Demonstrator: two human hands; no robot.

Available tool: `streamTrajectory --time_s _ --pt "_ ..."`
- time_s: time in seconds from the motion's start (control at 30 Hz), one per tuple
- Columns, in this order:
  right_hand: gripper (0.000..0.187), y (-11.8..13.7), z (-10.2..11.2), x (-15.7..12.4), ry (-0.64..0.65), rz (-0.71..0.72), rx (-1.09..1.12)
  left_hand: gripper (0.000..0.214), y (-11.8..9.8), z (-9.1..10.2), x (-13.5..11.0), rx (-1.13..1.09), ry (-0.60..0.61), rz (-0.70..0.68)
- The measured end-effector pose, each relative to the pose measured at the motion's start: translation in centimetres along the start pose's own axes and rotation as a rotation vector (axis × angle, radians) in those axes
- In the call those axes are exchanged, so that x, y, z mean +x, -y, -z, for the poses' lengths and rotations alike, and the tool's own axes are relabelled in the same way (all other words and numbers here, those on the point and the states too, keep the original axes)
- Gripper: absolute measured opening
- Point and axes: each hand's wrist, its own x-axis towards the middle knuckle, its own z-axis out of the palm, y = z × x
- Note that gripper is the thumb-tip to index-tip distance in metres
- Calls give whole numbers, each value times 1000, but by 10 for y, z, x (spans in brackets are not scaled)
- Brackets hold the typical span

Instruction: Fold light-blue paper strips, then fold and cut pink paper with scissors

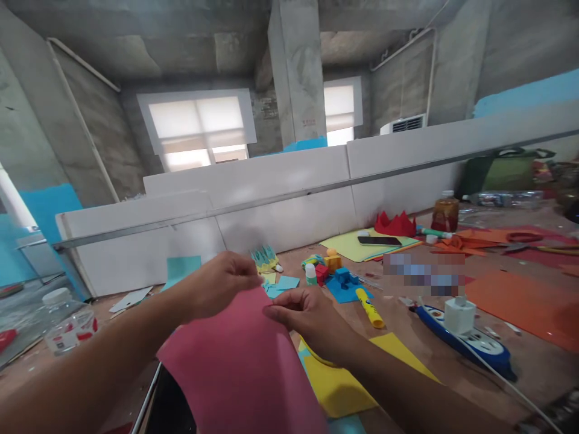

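A large sheet of pink paper (244,367) hangs from both my hands and fills the lower middle of the view. My left hand (224,283) pinches its top edge, fingers curled over the corner. With thumb and forefinger together, my right hand (307,316) grips the same sheet near its upper right corner. The fingertips of the two hands are a short gap apart. Beneath my right forearm lies yellow paper (341,386), partly covered by the pink sheet. Just beyond my hands are light blue paper pieces (286,283).
A yellow glue stick (370,308), a blue power strip (464,340) with a white plug and cable, and orange paper (525,301) lie to the right. Behind them are a phone (379,241) and a red paper crown (395,224). A plastic bottle (63,319) stands left; a white partition (289,211) borders the table.
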Motion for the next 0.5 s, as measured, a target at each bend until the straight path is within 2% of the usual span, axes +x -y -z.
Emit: streamTrajectory --time_s 0.1,0.17,0.23,0.3,0.33,0.4,0.43,0.47,0.5 --pt "25 6 6 3 42 -110 -121 31 17 25 -1 -116 -185 166" --pt "23 7 9 5 31 -155 -151 32 32 40 -1 -115 -234 217" --pt "22 4 10 8 28 -181 -150 34 47 46 -1 -7 -241 246" --pt "22 -3 11 10 25 -191 -139 35 60 45 -5 275 -341 222" --pt "22 -6 12 12 18 -195 -130 37 66 42 -9 452 -434 150" --pt "21 -12 16 14 -5 -202 -80 46 76 33 -24 781 -577 -152" --pt "21 -13 18 15 -17 -206 -42 54 81 28 -33 874 -556 -368" --pt "22 -14 20 16 -21 -213 -1 64 87 22 -42 944 -387 -569" --pt "22 -15 22 17 -20 -219 35 78 93 17 -51 1028 -245 -689"
